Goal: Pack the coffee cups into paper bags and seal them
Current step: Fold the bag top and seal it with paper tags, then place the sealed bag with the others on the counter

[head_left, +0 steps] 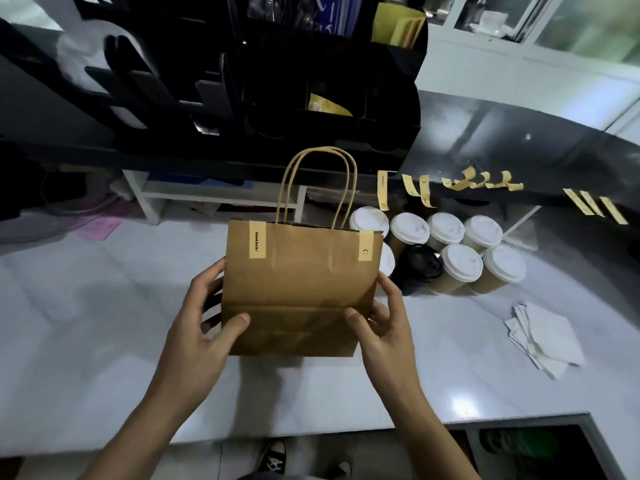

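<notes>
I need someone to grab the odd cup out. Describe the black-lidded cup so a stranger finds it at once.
Start at the brown paper bag held upright on the white counter. Just right of it stands a cluster of tan paper cups with white lids. The black-lidded cup sits in the near row, close to the bag; it alone has a black lid.

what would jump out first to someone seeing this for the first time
The brown paper bag stands upright at the centre of the white counter, two stickers closing its top, with the left hand and right hand gripping its sides. Just right of it huddles a cluster of lidded coffee cups, one with a black lid, and loose sticker strips hang from the dark shelf edge above them.
</notes>
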The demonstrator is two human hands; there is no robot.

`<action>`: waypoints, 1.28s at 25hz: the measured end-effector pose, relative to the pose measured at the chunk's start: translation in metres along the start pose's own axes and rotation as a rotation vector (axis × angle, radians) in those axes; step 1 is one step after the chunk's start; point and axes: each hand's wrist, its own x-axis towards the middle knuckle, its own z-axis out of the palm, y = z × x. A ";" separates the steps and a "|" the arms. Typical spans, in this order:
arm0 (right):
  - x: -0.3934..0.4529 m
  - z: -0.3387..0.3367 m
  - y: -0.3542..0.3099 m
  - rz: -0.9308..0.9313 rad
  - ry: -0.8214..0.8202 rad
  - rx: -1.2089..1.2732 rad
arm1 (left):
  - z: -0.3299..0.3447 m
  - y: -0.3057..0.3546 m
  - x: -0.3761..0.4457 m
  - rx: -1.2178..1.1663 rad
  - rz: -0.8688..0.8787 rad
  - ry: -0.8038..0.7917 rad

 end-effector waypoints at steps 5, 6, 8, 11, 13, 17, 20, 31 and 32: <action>-0.009 -0.021 -0.019 -0.058 0.038 0.005 | 0.009 0.013 0.007 -0.006 0.022 -0.059; -0.011 -0.026 -0.022 -0.064 0.056 0.004 | 0.012 0.018 0.008 -0.006 0.029 -0.076; -0.018 -0.034 -0.026 -0.058 0.100 0.010 | 0.021 0.025 0.009 -0.011 0.034 -0.113; -0.030 -0.048 -0.025 -0.034 0.204 0.008 | 0.036 0.034 0.008 -0.039 0.031 -0.175; -0.040 -0.057 -0.024 -0.013 0.262 0.013 | 0.046 0.039 0.007 -0.046 0.029 -0.217; -0.060 -0.076 -0.018 0.014 0.341 0.048 | 0.067 0.051 0.002 -0.048 0.016 -0.313; -0.078 -0.089 -0.014 0.019 0.403 0.080 | 0.083 0.059 -0.001 -0.064 0.017 -0.394; -0.172 -0.165 0.002 0.038 0.634 0.167 | 0.161 0.078 -0.062 -0.013 0.090 -0.659; -0.185 -0.173 0.005 0.041 0.661 0.163 | 0.169 0.080 -0.074 -0.011 0.099 -0.686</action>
